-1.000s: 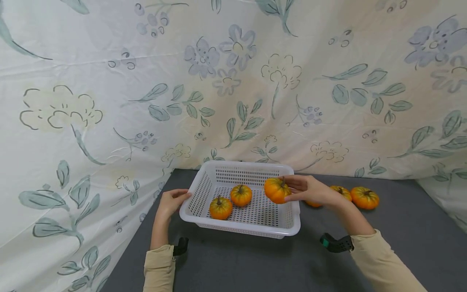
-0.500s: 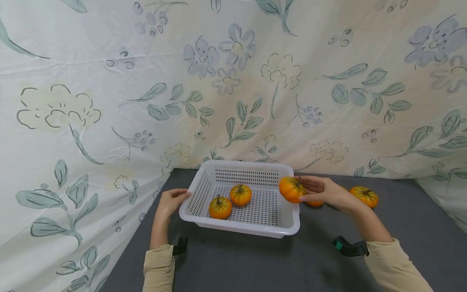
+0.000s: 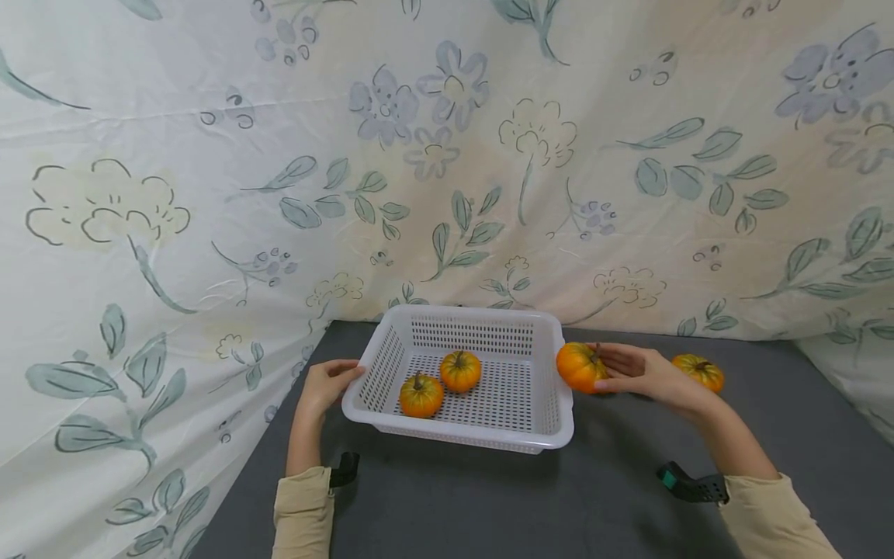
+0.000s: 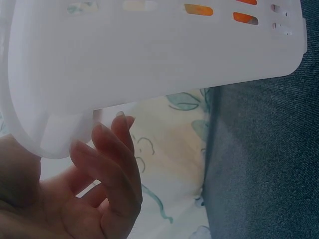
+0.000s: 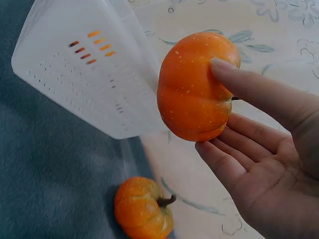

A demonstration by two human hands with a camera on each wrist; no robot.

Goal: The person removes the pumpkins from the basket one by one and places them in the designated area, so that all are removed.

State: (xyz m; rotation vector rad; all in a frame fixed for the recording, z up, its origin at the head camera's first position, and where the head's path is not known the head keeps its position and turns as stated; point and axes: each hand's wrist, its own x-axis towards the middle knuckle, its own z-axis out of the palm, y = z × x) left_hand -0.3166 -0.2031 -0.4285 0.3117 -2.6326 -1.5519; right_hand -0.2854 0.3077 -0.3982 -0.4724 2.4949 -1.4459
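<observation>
A white plastic basket point(image 3: 461, 436) with slotted walls stands on the dark table. My left hand point(image 3: 327, 386) grips its left rim; in the left wrist view the fingers point(image 4: 117, 172) curl below that rim. Two small orange pumpkins, one nearer point(image 3: 421, 396) and one farther point(image 3: 461, 371), sit inside. Just outside the basket's right rim, my right hand point(image 3: 646, 374) holds another pumpkin point(image 3: 581, 366) between thumb and fingers. The right wrist view shows this pumpkin point(image 5: 197, 89) raised above the table, thumb pressed on its side.
One pumpkin point(image 3: 698, 373) lies on the table point(image 3: 628, 481) beyond my right forearm. A pumpkin with a dark stem point(image 5: 142, 209) rests below the held one in the right wrist view. Floral cloth point(image 3: 447, 194) hangs behind the table.
My right hand has carried the held pumpkin rightward, from over the basket's interior to outside its right rim. My left hand stays on the basket, and the two pumpkins inside keep their places.
</observation>
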